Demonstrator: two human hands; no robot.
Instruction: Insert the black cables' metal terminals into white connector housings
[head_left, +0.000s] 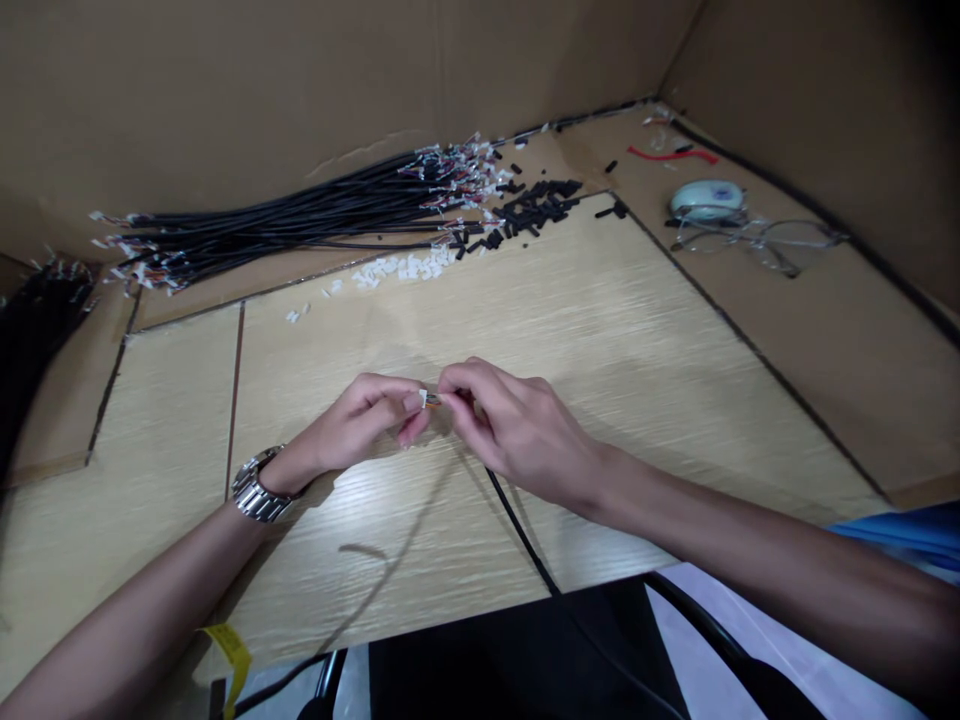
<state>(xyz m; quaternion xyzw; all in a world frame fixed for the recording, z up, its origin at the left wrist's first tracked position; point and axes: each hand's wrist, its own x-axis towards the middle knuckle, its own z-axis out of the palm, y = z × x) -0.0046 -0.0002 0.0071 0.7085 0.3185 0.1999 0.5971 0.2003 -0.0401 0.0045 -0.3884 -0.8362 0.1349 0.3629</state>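
Over the middle of the table, my left hand [379, 418] pinches a small white connector [424, 398] between thumb and fingertips. Thin coloured wires [433, 400] run from the connector into the closed fingers of my right hand [517, 420]. My right hand grips the end of a black cable [521, 535], which hangs from below that hand and over the table's front edge. My fingertips hide most of the wires and the cable's end. The two hands are close together, with only a short stretch of wire showing between them.
At the back lies a bundle of black cables [300, 215], with black sleeve pieces [536, 205] and white connector housings [405, 268] scattered near it. Eyeglasses [772, 245] and a pale green rounded object [706, 199] rest at the right. More black cables [45, 310] lie far left. Cardboard walls [375, 80] enclose the table.
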